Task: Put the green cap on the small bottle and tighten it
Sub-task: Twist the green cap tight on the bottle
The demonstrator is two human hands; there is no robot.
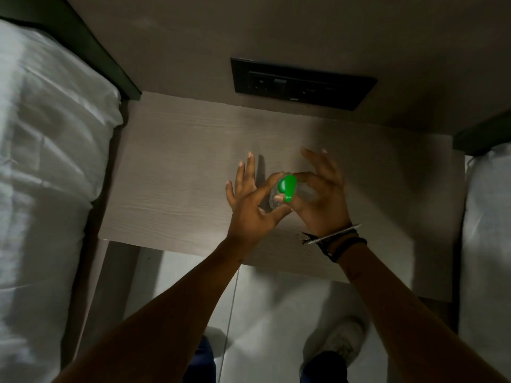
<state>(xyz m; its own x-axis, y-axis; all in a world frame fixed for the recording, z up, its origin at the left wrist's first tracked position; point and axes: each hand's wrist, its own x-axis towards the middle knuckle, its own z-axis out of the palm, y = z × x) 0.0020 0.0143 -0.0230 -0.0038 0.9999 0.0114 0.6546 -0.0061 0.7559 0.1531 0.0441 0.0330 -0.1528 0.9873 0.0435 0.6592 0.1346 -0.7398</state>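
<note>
A small clear bottle (304, 192) is held above the wooden bedside table (177, 167), between both hands. The green cap (287, 186) sits at its mouth. My left hand (250, 201) pinches the cap between thumb and forefinger, its other fingers spread out. My right hand (322, 196) holds the bottle's body with thumb and forefinger, the remaining fingers raised. Much of the bottle is hidden by the fingers.
A black socket panel (301, 82) is set in the wall behind the table. White bedding (47, 150) lies to the left and more bedding (486, 244) to the right. The table's near edge (177, 246) drops to a pale floor, where a shoe (341, 341) shows.
</note>
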